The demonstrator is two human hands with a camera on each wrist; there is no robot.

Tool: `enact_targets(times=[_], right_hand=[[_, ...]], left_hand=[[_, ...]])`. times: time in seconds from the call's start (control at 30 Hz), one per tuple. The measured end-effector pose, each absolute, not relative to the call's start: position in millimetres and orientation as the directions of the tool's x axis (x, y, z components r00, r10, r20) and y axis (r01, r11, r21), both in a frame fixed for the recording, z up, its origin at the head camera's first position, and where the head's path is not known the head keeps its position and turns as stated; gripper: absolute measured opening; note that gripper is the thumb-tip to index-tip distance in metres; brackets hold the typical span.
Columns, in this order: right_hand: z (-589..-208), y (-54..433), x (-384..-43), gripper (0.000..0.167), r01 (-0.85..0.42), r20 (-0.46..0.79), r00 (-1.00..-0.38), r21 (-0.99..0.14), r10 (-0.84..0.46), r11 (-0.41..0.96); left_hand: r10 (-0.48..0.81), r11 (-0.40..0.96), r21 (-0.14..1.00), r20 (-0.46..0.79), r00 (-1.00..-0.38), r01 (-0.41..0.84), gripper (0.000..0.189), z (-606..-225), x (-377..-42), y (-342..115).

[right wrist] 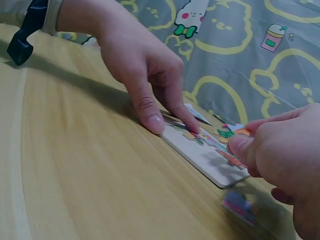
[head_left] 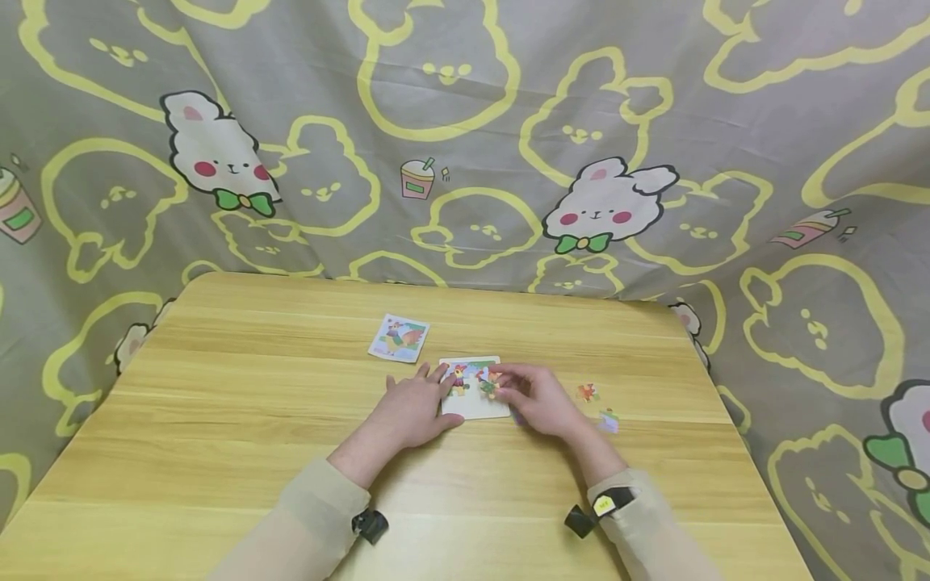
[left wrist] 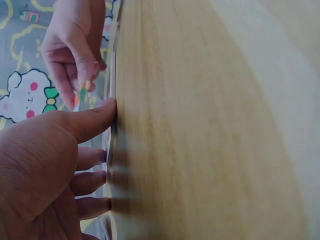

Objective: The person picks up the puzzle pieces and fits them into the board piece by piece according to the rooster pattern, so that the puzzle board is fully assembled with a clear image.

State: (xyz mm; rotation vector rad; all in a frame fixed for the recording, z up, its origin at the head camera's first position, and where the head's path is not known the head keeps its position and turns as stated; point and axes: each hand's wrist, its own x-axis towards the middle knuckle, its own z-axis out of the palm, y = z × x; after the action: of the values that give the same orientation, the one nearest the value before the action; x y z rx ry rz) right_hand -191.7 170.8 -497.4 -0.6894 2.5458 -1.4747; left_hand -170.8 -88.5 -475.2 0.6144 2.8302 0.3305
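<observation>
A white puzzle board (head_left: 475, 410) lies on the table, with several colourful pieces set along its upper part. My left hand (head_left: 414, 410) rests at its left side with fingers spread; in the right wrist view the thumb (right wrist: 151, 122) touches the board's edge and a finger presses on the fitted pieces. Between thumb and index finger my right hand (head_left: 543, 399) pinches a small green and orange puzzle piece (right wrist: 227, 134), held just above the board's right part. A loose purplish piece (right wrist: 239, 206) lies beside the board, mostly under the right hand in the head view.
Beyond the board, to the left, lies a square picture card (head_left: 398, 339) showing a colourful bird. Two loose puzzle pieces, an orange one (head_left: 587, 393) and a purplish one (head_left: 609, 421), are right of my right hand. A patterned curtain (head_left: 479, 161) hangs behind the wooden table (head_left: 218, 436).
</observation>
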Motion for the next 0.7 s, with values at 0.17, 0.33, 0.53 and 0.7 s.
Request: enact_targets(times=[0.17, 0.33, 0.53, 0.7], right_hand=[[-499, 160, -195, 0.036, -0.372, 0.130, -0.871, -0.805, -0.474, 0.463], [-501, 154, -198, 0.034, -0.433, 0.153, -0.857, -0.730, -0.491, 0.528], [-503, 149, -198, 0.033, -0.435, 0.133, -0.860, -0.698, -0.493, 0.570], [-506, 146, -199, 0.034, -0.440, 0.122, -0.858, -0.678, -0.500, 0.589]], left_hand=[[0.432, 0.887, 0.260, -0.177, -0.884, 0.381, 0.076, -473, -171, -89], [0.436, 0.883, 0.270, -0.173, -0.883, 0.383, 0.076, -471, -171, -90], [0.440, 0.882, 0.266, -0.168, -0.882, 0.390, 0.075, -471, -171, -90], [0.441, 0.882, 0.259, -0.161, -0.883, 0.394, 0.075, -471, -170, -90]])
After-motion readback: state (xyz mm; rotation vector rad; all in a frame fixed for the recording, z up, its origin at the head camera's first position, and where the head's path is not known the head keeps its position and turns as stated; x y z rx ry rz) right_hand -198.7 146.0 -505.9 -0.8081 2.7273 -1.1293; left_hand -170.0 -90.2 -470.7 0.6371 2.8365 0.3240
